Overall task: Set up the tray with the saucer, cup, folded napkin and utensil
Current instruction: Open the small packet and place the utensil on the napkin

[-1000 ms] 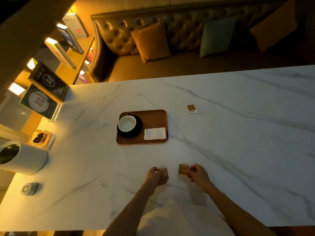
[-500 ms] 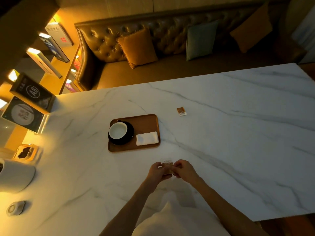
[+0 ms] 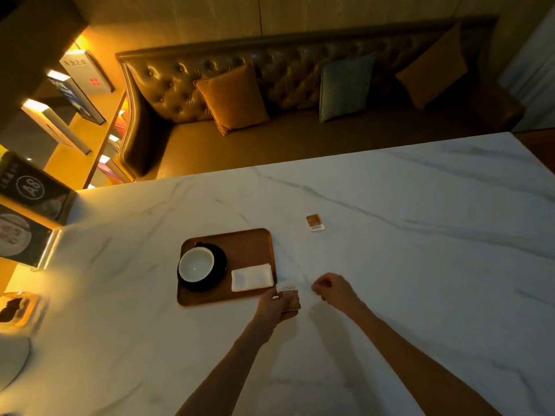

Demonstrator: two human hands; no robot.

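Note:
A wooden tray (image 3: 246, 241) lies on the white marble table (image 3: 420, 265). On its left half a white cup (image 3: 195, 264) sits on a black saucer (image 3: 220, 267). A folded white napkin (image 3: 251, 277) lies at the tray's near right corner. My left hand (image 3: 274, 306) holds small brown packets (image 3: 289, 298) just off that corner. My right hand (image 3: 333, 289) hovers to the right of the packets, fingers curled, apart from them. No utensil is visible.
Another small brown packet (image 3: 314, 222) lies on the table beyond the tray's right side. Sign stands (image 3: 27, 211) and a small dish (image 3: 18, 310) crowd the left edge. A leather bench with cushions (image 3: 234, 99) runs behind the table.
Both hands first held one packet each, then joined them. Now my left hand alone carries the packets forward to the tray's corner, and my right hand has let go and moved right.

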